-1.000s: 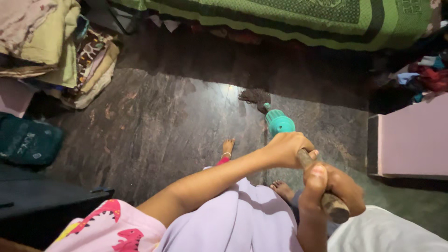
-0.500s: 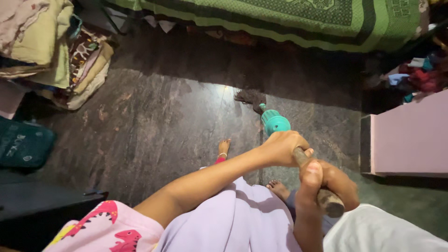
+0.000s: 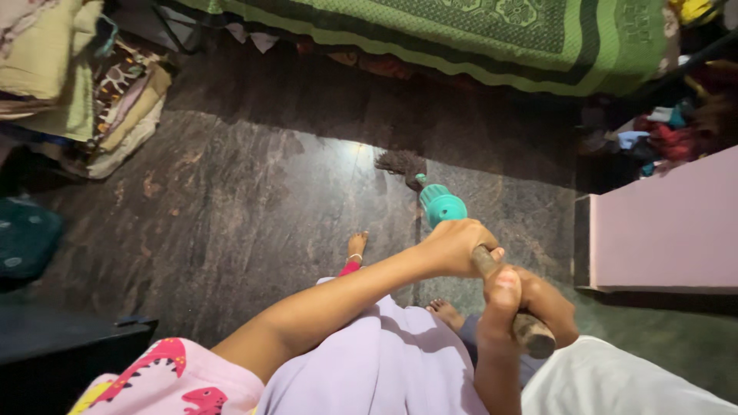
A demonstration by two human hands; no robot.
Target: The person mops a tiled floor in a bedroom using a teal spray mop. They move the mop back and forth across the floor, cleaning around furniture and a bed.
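The broom (image 3: 442,206) has a brown wooden stick, a teal plastic collar and a dark, bushy tip that touches the dark floor (image 3: 231,207) near the green bed (image 3: 461,38). The left hand (image 3: 455,247) and the right hand (image 3: 530,303) both grip the stick tight.

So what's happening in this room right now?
A person stands on a dark stone floor, holding a broom with both hands. The left hand grips the wooden handle lower down, the right hand near its top end. The brush head rests on the floor close to a bed with a green cover. Folded clothes lie stacked at the left.
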